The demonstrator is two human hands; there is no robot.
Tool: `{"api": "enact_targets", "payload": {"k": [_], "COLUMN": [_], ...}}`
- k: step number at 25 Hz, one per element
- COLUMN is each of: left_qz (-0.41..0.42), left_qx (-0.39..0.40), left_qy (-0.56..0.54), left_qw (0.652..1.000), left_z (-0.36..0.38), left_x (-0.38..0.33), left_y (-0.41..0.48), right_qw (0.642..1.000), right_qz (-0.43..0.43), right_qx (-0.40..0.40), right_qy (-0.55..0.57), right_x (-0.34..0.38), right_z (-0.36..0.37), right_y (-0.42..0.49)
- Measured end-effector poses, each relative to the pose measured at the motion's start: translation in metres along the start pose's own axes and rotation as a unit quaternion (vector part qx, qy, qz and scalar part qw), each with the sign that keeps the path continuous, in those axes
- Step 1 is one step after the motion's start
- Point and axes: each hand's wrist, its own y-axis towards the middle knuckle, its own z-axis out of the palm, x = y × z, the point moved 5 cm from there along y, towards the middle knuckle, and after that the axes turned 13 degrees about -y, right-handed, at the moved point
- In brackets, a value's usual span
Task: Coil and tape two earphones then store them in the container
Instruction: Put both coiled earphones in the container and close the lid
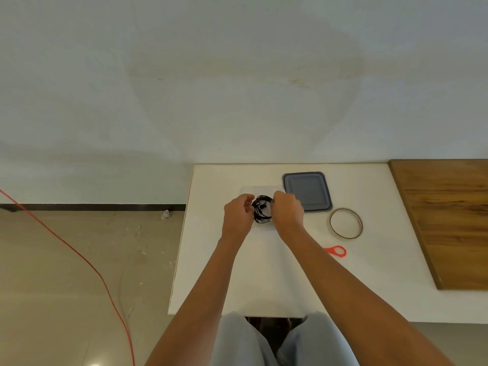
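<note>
In the head view, a black earphone coil (262,210) is held between both hands above the far middle of the white table (237,281). Its left edge is pinched by the curled fingers of the left hand (237,216), and its upper right edge is pinched by the right hand (287,212). The fingertips are partly hidden, so the exact contact cannot be told. The coil seems to be gripped from both sides so that the loops are kept from springing open while it is bound or set down.

The loop is turned with its open face up toward the camera. It is slightly oval, and its long axis runs from the person toward the wall. Small dark parts, probably the buds, are seen inside the ring. A pale patch shows at its near edge, but whether this is tape cannot be told.

A pale rectangle (264,190) lies directly beneath the coil; it cannot be told whether it is a sheet or a clear box. A grey tray (306,190), either a lid or a shallow container, is placed just right of the hands within easy reach. A tape roll (333,220) lies flat nearer and further right, and a red scissors handle (336,251) is seen beside the right forearm. Only one coil is visible.
</note>
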Motion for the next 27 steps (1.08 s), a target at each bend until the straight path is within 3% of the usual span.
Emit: {"api": "enact_targets", "payload": {"k": [3, 8, 13, 17, 19, 21, 23, 25, 27], "left_qz": [0.023, -0.004, -0.071, -0.087, -0.096, -0.101, -0.100, -0.092, -0.085], "left_qx": [0.008, -0.065, -0.030, -0.039, -0.053, -0.063, -0.058, -0.051, -0.050], "left_qy": [0.025, -0.021, -0.058, -0.062, -0.060, -0.066, -0.070, -0.064, -0.062], "left_qw": [0.999, 0.998, 0.995, 0.994, 0.992, 0.991, 0.991, 0.992, 0.993], "left_z": [0.004, -0.012, -0.006, -0.009, -0.015, -0.021, -0.023, -0.023, -0.023], "left_x": [-0.002, 0.015, 0.028, 0.032, 0.037, 0.043, 0.044, 0.044, 0.042], "left_y": [-0.004, -0.019, -0.030, -0.032, -0.037, -0.044, -0.049, -0.053, -0.057], "right_qw": [0.997, 0.979, 0.999, 0.997, 0.994, 0.987, 0.977, 0.971, 0.979], "right_qz": [-0.052, 0.053, -0.024, -0.073, -0.085, -0.045, 0.046, 0.121, 0.096], "right_qx": [0.002, -0.152, 0.038, 0.026, 0.029, -0.049, -0.165, -0.177, -0.141], "right_qy": [-0.060, 0.123, 0.024, -0.009, 0.055, 0.147, 0.130, 0.104, 0.109], "right_x": [0.008, -0.047, -0.067, -0.066, -0.068, -0.089, -0.125, -0.153, -0.153], "right_z": [-0.004, -0.029, 0.014, 0.036, 0.036, 0.023, 0.007, 0.007, 0.010], "right_y": [-0.003, 0.001, 0.019, 0.005, -0.008, -0.017, -0.029, -0.039, -0.037]}}
